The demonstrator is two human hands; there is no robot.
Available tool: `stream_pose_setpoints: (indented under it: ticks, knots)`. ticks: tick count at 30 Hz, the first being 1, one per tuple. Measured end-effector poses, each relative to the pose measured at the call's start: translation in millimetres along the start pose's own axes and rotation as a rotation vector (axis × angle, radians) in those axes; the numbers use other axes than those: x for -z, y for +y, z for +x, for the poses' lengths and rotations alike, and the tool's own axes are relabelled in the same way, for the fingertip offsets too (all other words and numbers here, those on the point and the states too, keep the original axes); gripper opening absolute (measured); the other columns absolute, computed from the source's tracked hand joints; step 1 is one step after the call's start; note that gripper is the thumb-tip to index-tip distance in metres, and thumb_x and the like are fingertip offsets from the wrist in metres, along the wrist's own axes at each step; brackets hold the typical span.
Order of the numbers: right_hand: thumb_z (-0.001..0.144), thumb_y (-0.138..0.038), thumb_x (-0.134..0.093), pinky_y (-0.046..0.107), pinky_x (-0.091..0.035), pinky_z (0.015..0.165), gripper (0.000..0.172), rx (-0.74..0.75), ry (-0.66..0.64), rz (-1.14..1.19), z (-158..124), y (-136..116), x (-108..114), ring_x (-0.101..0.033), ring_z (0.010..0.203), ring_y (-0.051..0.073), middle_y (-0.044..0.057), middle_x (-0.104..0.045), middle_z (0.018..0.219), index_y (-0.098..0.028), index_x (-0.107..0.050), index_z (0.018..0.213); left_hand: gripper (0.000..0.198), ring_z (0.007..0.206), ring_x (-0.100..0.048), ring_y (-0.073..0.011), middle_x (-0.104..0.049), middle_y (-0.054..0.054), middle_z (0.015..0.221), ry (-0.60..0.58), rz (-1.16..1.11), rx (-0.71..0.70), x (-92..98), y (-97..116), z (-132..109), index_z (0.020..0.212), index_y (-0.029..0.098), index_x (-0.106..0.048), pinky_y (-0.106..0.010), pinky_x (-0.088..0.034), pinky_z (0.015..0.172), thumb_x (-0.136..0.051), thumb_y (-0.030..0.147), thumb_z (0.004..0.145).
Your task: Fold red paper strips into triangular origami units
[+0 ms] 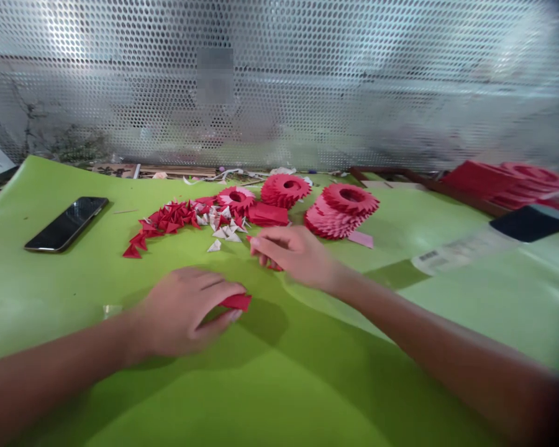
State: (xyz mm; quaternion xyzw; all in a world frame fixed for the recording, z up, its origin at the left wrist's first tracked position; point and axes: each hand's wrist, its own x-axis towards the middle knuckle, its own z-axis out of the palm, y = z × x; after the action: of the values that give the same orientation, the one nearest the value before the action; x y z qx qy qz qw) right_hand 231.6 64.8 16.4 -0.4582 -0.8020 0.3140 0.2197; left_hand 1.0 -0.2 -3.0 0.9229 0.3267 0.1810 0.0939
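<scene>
My left hand [186,310] rests on the green table [279,385] with its fingers pinched on a small red folded paper piece [236,302]. My right hand [295,254] reaches leftward toward the pile, fingers curled over a small red piece [274,267] that is mostly hidden. Just beyond lies a scatter of red and white folded paper triangles [186,220]. Behind them stand red paper rings [284,188] and a taller stack of red-and-pink rings [342,210].
A black phone [68,223] lies at the left. A perforated metal screen [279,81] closes the back. At the right are a clear packet with a barcode [461,251], a dark flat object [531,222] and more red paper stacks [517,183].
</scene>
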Motion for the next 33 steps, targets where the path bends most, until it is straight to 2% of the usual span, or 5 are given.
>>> stream_pose_setpoints:
  ticks: [5,15,24,30,33]
  knots:
    - [0.095,-0.031,-0.051,0.025,-0.035,0.057,0.022,0.1,0.1,-0.458,46,-10,7,-0.057,0.063,0.013,0.002,-0.072,0.085,-0.019,-0.07,0.092,0.028,0.087,-0.069,-0.0257,-0.074,-0.009,0.105,-0.116,-0.002,-0.001,1.9,-1,2,0.119,0.018,-0.064,-0.041,-0.055,0.074,-0.049,0.029,0.099]
    - [0.088,-0.035,-0.061,0.028,-0.036,0.061,0.019,0.079,0.094,-0.582,99,-16,-13,-0.059,0.072,0.018,0.006,-0.073,0.087,-0.022,-0.074,0.087,0.03,0.086,-0.069,-0.0252,-0.074,-0.008,0.104,-0.111,-0.013,-0.044,-5.5,-7,2,0.123,0.018,-0.063,-0.04,-0.054,0.076,-0.052,0.03,0.098]
    - [0.083,-0.023,-0.066,0.028,-0.04,0.063,0.007,0.044,0.128,-0.528,99,-9,-20,-0.062,0.077,0.02,0.007,-0.072,0.088,-0.021,-0.071,0.087,0.031,0.087,-0.068,-0.0252,-0.074,-0.009,0.104,-0.107,-0.036,-0.032,-4.9,-7,1,0.123,0.017,-0.064,-0.041,-0.054,0.077,-0.052,0.031,0.098]
    - [0.092,-0.032,-0.061,0.024,-0.043,0.061,0.027,0.091,0.18,-0.327,80,-29,16,-0.061,0.072,0.013,0.004,-0.072,0.102,-0.022,-0.067,0.116,0.033,0.088,-0.068,-0.0238,-0.074,-0.008,0.106,-0.101,-0.174,0.082,-3.8,-7,-1,0.124,0.018,-0.064,-0.038,-0.054,0.078,-0.053,0.034,0.098]
    - [0.09,-0.039,-0.065,0.026,-0.041,0.058,0.026,0.119,0.139,-0.083,52,-36,34,-0.059,0.066,0.012,0.004,-0.073,0.093,-0.022,-0.073,0.108,0.032,0.089,-0.069,-0.0211,-0.073,-0.006,0.109,-0.086,-0.273,0.158,-3.8,-8,-1,0.122,0.02,-0.065,-0.033,-0.054,0.077,-0.055,0.037,0.097]
